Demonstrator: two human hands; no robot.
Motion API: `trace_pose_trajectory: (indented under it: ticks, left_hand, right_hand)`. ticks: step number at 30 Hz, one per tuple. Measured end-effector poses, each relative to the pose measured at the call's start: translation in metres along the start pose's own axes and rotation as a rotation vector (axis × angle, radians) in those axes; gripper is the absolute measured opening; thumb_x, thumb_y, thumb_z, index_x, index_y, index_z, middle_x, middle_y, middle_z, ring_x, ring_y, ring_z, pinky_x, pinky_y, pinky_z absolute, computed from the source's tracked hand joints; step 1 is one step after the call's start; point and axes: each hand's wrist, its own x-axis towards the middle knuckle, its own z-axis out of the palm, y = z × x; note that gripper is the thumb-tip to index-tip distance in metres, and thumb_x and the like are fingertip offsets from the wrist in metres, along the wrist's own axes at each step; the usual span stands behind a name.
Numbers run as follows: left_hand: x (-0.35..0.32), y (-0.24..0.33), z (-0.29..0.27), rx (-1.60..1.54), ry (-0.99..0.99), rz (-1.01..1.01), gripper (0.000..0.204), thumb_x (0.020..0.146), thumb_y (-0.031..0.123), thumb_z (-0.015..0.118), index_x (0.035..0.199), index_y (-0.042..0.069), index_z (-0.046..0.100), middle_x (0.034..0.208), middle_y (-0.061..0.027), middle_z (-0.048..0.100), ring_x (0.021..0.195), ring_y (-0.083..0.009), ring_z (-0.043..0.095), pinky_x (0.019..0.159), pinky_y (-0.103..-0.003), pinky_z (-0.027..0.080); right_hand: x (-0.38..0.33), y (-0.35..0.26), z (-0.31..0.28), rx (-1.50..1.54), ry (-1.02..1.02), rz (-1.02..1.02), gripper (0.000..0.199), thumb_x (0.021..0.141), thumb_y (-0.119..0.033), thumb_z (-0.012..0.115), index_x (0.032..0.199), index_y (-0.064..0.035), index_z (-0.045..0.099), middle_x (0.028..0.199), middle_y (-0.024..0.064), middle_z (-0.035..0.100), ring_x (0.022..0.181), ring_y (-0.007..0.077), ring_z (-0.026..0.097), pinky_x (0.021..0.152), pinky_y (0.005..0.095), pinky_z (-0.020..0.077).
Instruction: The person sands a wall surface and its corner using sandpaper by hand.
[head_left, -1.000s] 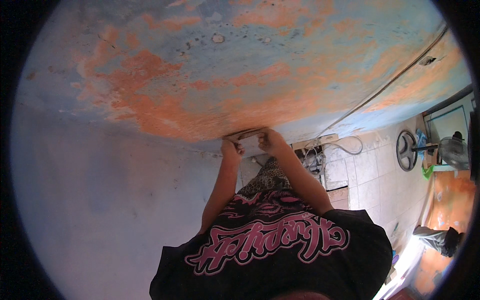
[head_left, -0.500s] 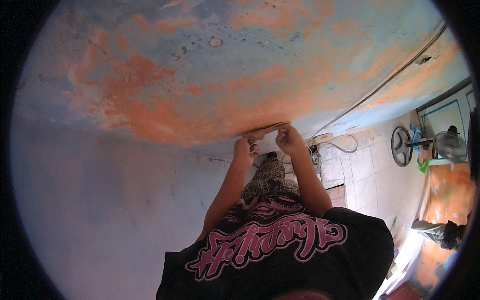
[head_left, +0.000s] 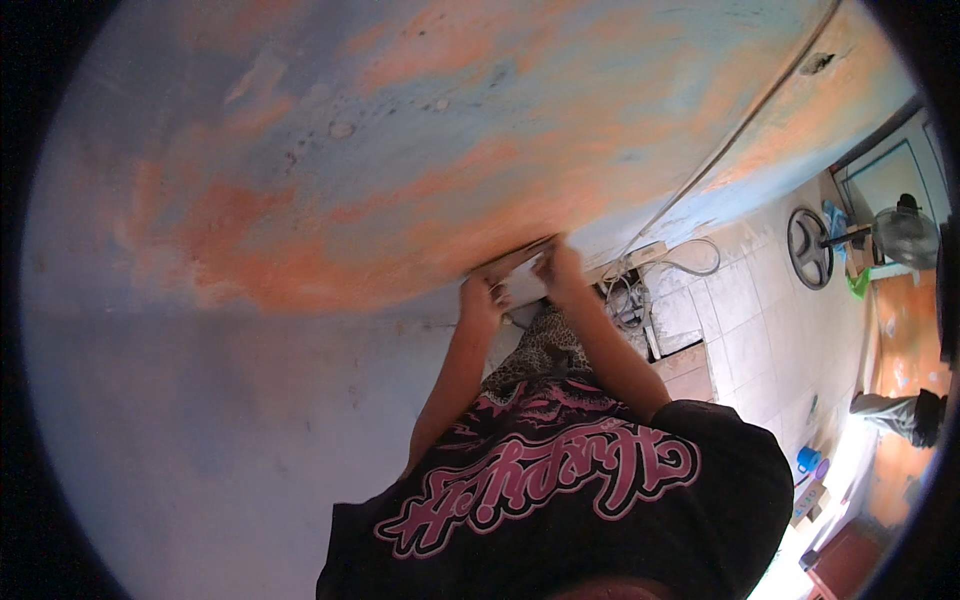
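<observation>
Across the top of my view spreads the wall (head_left: 400, 170), pale blue and blotched with orange where the paint has worn, bending with the lens. Below it, to the right, I see the tiled floor (head_left: 745, 340), and on it a standing fan (head_left: 905, 235) beside a round fan grille (head_left: 808, 248). A thin cable (head_left: 720, 150) runs slantwise down the wall toward a tangle of cords (head_left: 625, 300) near the floor. Closer to me is my black shirt with pink lettering (head_left: 560, 480), filling the lower middle.

Both my forearms reach up from it to the wall. My left hand (head_left: 482, 298) and right hand (head_left: 560, 268) sit close together, each pressed against a flat pale panel (head_left: 522, 262) that lies against the wall between them. The fingers look curled round its edges, the left at its lower left and the right at its upper right, but at this size I cannot tell how firmly either is closed on it.
</observation>
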Motion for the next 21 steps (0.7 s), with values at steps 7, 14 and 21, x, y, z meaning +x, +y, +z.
trace_pose_trajectory:
  ticks: [7, 14, 21]
  left_hand:
    - [-0.009, -0.011, 0.01, 0.128, -0.158, 0.008, 0.017, 0.076, 0.024, 0.05, 0.069, 0.009, 0.046, 0.058, -0.0014, 0.038, 0.042, -0.0119, 0.033, 0.039, -0.026, 0.027]
    - [0.015, -0.001, -0.054, -0.205, -0.17, -0.044, 0.018, 0.078, 0.024, 0.045, 0.075, 0.007, 0.049, 0.06, -0.0014, 0.04, 0.045, -0.0116, 0.033, 0.041, -0.024, 0.029]
    - [0.006, -0.005, -0.002, -0.002, -0.121, 0.002, 0.02, 0.08, 0.023, 0.044, 0.071, 0.006, 0.049, 0.059, -0.0029, 0.042, 0.046, -0.012, 0.035, 0.043, -0.026, 0.03]
  right_hand:
    - [0.005, -0.023, -0.01, 0.114, -0.047, -0.101, 0.026, 0.084, -0.026, 0.045, 0.068, -0.0059, 0.044, 0.058, 0.0044, 0.042, 0.049, 0.0147, 0.042, 0.047, 0.0273, 0.0395]
    - [-0.012, 0.032, 0.022, -0.09, -0.053, 0.088, 0.027, 0.085, -0.026, 0.043, 0.071, -0.0023, 0.048, 0.059, 0.007, 0.045, 0.055, 0.0185, 0.048, 0.051, 0.0316, 0.0435]
    - [-0.005, -0.001, 0.003, 0.148, -0.045, -0.13, 0.026, 0.085, -0.026, 0.043, 0.071, -0.0035, 0.046, 0.064, 0.0057, 0.046, 0.057, 0.0152, 0.048, 0.051, 0.0275, 0.0431]
